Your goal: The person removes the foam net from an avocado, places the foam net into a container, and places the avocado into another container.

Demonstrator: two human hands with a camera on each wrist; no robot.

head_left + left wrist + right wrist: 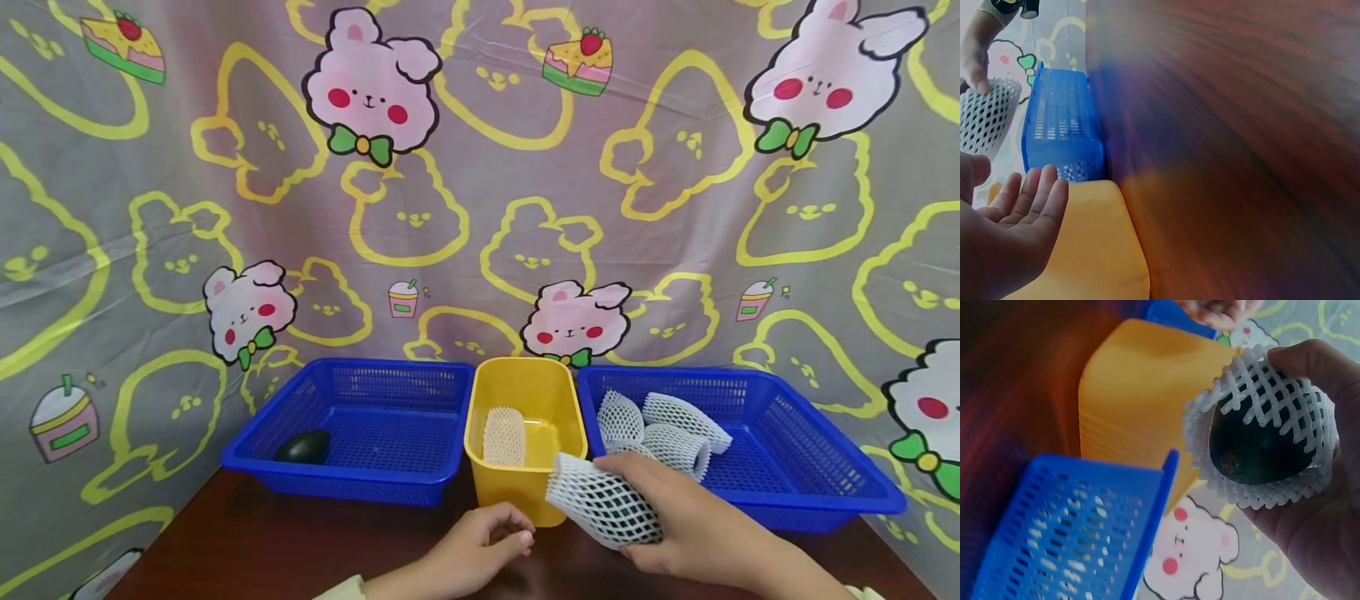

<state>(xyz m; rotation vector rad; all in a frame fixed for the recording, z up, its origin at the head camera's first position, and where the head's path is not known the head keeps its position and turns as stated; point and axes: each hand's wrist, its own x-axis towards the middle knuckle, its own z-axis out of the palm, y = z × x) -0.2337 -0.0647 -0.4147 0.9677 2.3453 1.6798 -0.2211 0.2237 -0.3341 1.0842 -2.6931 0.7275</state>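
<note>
My right hand (675,521) grips a dark green avocado (1254,450) wrapped in a white foam net sleeve (603,504). In the right wrist view the fruit's stem end shows through the sleeve's open end, with my thumb on the netting. To its left, in front of the yellow bin (525,496), my left hand (480,542) hovers with loosely bent fingers and nothing in it. The left wrist view shows that palm (1013,244) turned up, apart from the sleeve. A bare avocado (303,447) lies in the left blue basket (337,481).
The right blue basket (832,500) contains several net-wrapped fruits (675,442). Inside the yellow bin lies an off-white foam net (504,437). All three containers stand in a row on the dark wooden table (247,533), before a patterned curtain (480,183).
</note>
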